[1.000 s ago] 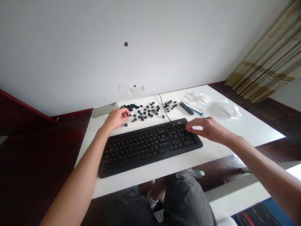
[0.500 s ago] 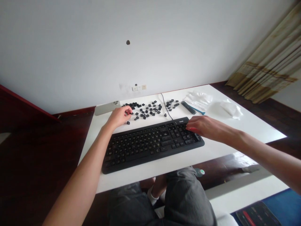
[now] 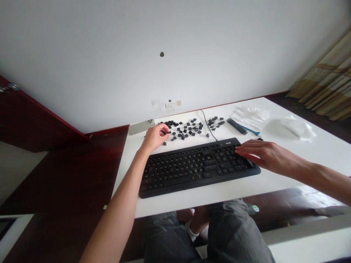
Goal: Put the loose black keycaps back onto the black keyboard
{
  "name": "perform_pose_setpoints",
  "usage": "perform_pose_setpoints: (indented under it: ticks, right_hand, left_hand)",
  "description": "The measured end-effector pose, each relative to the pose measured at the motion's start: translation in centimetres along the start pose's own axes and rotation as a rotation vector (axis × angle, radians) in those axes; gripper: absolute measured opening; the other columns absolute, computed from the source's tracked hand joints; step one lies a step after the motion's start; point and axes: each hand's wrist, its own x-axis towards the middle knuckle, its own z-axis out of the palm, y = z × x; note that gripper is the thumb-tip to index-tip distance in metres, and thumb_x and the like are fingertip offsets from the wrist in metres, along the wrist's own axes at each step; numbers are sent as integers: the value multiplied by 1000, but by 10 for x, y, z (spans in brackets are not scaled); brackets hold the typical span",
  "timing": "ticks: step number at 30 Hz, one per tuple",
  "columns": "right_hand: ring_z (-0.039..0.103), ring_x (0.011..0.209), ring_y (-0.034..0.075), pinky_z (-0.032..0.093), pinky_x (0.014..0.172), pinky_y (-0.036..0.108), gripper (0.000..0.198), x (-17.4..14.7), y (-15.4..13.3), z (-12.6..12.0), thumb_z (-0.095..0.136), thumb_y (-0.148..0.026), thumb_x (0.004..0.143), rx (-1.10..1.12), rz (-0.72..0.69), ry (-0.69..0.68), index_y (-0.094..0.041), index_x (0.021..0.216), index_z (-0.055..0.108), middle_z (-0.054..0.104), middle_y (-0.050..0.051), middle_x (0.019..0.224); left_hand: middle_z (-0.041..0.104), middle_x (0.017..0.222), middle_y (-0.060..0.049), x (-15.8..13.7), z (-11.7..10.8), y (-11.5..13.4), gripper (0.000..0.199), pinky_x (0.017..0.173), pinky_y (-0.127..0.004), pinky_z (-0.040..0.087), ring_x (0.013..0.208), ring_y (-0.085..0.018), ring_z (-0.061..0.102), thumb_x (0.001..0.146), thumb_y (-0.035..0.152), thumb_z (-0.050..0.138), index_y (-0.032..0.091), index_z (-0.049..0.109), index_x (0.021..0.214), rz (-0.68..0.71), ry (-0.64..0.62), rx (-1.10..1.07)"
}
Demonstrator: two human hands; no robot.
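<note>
From my station I see the keyboard lying on the counter, below and to the right of the left hand and under the fingertips of the right hand. The right fingers are bunched together at the number pad, touching the keys there; I can't tell whether they pinch one. The left hand is apart from the keyboard, just beyond its top edge, fingers curled toward the thumb. A dark keycap shows at those fingertips, but I can't tell whether it is gripped. Loose keycaps spread to the right of that hand, some on either side of the cable. The phone lies just beyond its knuckles, to the left.
</note>
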Motion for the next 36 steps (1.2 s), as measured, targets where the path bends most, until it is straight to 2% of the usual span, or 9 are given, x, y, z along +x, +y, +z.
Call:
perform_pose_setpoints:
  ticks: [4, 10, 13, 16, 19, 21, 24, 30, 36]
  right_hand:
    - [76, 107, 28, 62, 96, 43, 27, -12, 1, 6, 59, -24, 103, 33, 16, 27, -28, 117, 81, 81, 6, 115]
    - [75, 96, 27, 62, 87, 43, 17, 8, 4, 1, 64, -30, 99, 120, 94, 9, -26, 103, 80, 80, 7, 100]
    - [75, 95, 27, 61, 86, 42, 18, 40, 4, -2, 64, -33, 99, 130, 114, 117, -27, 101, 81, 81, 6, 98]
    - [75, 99, 26, 60, 89, 41, 23, 86, -3, 6, 61, -35, 101, 163, 85, 189, -27, 107, 82, 81, 6, 104]
    - [73, 109, 25, 57, 97, 40, 26, 134, -15, 22, 61, -35, 102, 261, -30, 114, -26, 117, 80, 80, 7, 116]
    - [74, 107, 23, 57, 95, 38, 26, 159, -21, 33, 62, -34, 102, 337, -87, 42, -25, 119, 79, 79, 6, 118]
    - [75, 100, 22, 57, 88, 36, 25, 181, -24, 48, 68, -36, 98, 403, -96, 14, -23, 116, 79, 81, 6, 112]
    - [76, 91, 21, 58, 84, 34, 21, 174, -24, 64, 72, -38, 95, 484, -25, 59, -22, 106, 80, 83, 5, 103]
    - [76, 91, 20, 57, 85, 32, 18, 164, -34, 61, 65, -32, 98, 463, -26, 94, -22, 100, 81, 82, 4, 101]
  left_hand:
    - [76, 91, -2, 0, 2, 1, 9, 72, -27, 49, 75, -15, 66, 84, 27, 71, 21, 67, 90, 14, -10, -18]
    - [76, 94, -1, -2, 5, 5, 11, 67, -25, 49, 67, -12, 65, 85, 24, 72, 22, 65, 94, 54, -5, 3]
    - [79, 102, -1, -4, 7, 9, 22, 69, -26, 52, 69, -13, 68, 87, 24, 73, 25, 67, 108, 72, -21, 42]
    - [81, 106, -1, -5, 8, 14, 44, 79, -29, 55, 78, -16, 73, 88, 22, 73, 31, 65, 131, 100, -57, 106]
    - [81, 108, 1, -7, 10, 19, 65, 82, -28, 56, 82, -15, 74, 91, 20, 71, 36, 53, 151, 138, -102, 120]
    - [81, 108, 2, -8, 10, 22, 73, 82, -27, 57, 82, -14, 74, 91, 19, 70, 38, 46, 157, 152, -104, 123]
    - [82, 108, 3, -9, 11, 26, 80, 83, -26, 58, 81, -13, 75, 90, 16, 70, 39, 41, 161, 171, -79, 133]
    - [82, 109, 3, -13, 20, 39, 81, 84, -26, 61, 81, -13, 76, 92, 18, 71, 38, 37, 164, 237, -57, 104]
    - [81, 111, 1, -14, 26, 47, 78, 80, -26, 59, 80, -12, 74, 94, 21, 71, 37, 39, 163, 248, -75, 59]
